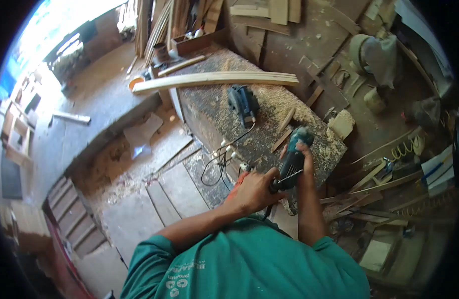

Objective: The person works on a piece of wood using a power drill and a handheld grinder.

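Note:
A dark green power tool (292, 162) is held in front of my chest, over the near right edge of the sawdust-covered bench. My right hand (306, 155) is wrapped round its body from the right side. At the tool's lower end, my left hand (257, 189) is closed on its rear part. A thin twisted bit or cord (291, 176) crosses the tool between my hands; which of these it is I cannot tell. Something red (237, 186) shows beside my left hand. Another dark power tool (243, 103) rests on the bench (204, 107), its black cable running toward me.
Long pale wood strips (214, 78) lie across the bench's far part. A wooden box (199, 42) stands behind them. Small wood pieces lie near the held tool, and a pale block (341, 124) is at the right edge. Scrap wood and a coiled yellow hose (406, 148) are at the right.

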